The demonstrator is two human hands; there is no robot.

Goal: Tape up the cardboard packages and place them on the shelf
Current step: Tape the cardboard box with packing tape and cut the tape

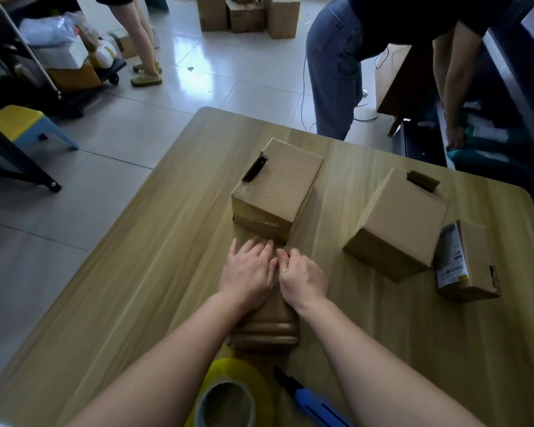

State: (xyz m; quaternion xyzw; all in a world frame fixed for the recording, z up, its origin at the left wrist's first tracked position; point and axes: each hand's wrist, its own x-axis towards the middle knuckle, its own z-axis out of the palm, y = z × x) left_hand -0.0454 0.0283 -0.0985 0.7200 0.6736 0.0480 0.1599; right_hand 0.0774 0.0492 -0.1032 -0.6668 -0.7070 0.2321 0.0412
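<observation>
1. At the bottom edge of the frame, a yellow tape roll [228, 392] lies just beside a blue utility knife [309, 402], both under the forearms. A drawn-back elbow could sweep the knife off the table [136, 272].
2. In the lower centre, a glossy brown package [265, 331] lies lengthwise under both hands. The left hand [247, 272] lies flat on its top with fingers straight, pressing. The right hand [302, 278] is curled at the seam; whether it nips a tape end cannot be told.
3. If the flat hand lifts too soon, the tape may wrinkle or fold onto itself. A hard push could also slide the package into the box ahead.
4. That centre box [275, 186] carries a dark strip [255, 167] standing loose at its far left corner. The right box [395, 223] has a similar tab [423, 180]. Either could snag when lifted.
5. The labelled box [466, 263] sits near the table's right edge, where a nudge might tip it off.
6. Counted: one roll, one knife, four packages on the table, and three floor cartons [247, 13] at top centre.
</observation>
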